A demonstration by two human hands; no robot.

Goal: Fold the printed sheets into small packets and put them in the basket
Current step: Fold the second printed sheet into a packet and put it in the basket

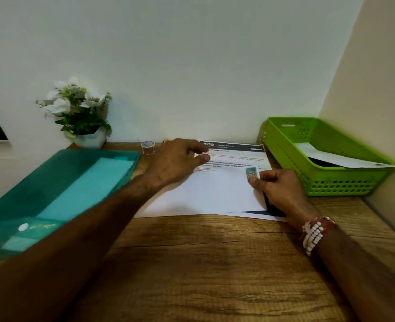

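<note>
A printed sheet (215, 189) lies on the wooden table, its near half folded up over the printed text, with a dark header band at its far edge. My left hand (175, 161) reaches over the sheet's far left part, fingers loosely extended above the text. My right hand (277, 189) rests on the sheet's right edge, thumb and fingers pinching a small patterned sticker (251, 173) against the paper. The green basket (284, 159) stands at the right and holds a folded white sheet (345, 159).
A teal plastic folder (59, 194) lies at the left. A roll of patterned tape (148, 147) and a white pot of flowers (80, 112) stand by the back wall. Walls close the table at the back and right. Bare wood stretches in front.
</note>
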